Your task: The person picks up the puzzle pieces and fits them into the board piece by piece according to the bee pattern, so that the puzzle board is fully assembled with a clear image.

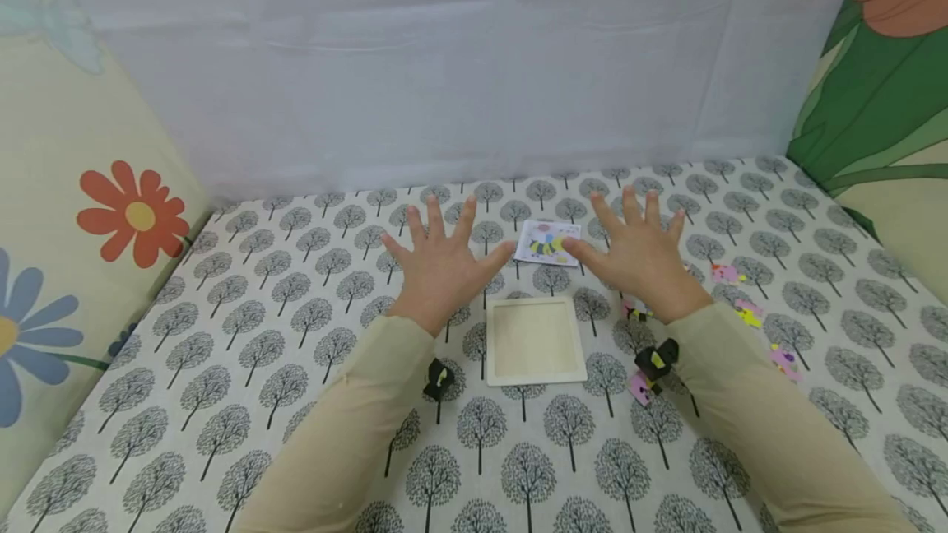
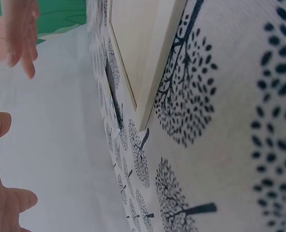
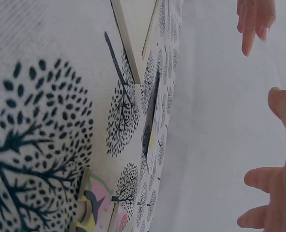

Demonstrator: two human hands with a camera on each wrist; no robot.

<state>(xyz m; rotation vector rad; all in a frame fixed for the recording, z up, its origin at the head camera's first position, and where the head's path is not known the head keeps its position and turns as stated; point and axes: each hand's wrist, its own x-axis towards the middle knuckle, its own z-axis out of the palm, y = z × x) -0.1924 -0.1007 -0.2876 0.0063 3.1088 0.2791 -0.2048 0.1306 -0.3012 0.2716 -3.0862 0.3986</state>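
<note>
Both hands hover above a tree-print cloth with fingers spread and nothing held. My left hand [image 1: 444, 270] is left of a square pale wooden tray [image 1: 490, 344] with a raised rim. To the right of that tray, my right hand [image 1: 643, 261] has its thumb over a card with a bee picture [image 1: 546, 243], as the head view sees it. Near the right forearm lie several small colourful pieces, among them a pink piece [image 1: 643, 390] and a yellow and pink piece [image 1: 750, 313]. The right wrist view shows wooden-edged puzzle pieces [image 3: 100, 193] close by.
A white sheet [image 1: 415, 89] hangs behind the cloth-covered table [image 1: 244, 401]. Flower-painted panels stand at the left [image 1: 44, 187] and right [image 1: 881, 105]. A black strap part [image 1: 439, 379] shows by the left sleeve, another black part [image 1: 657, 359] by the right sleeve.
</note>
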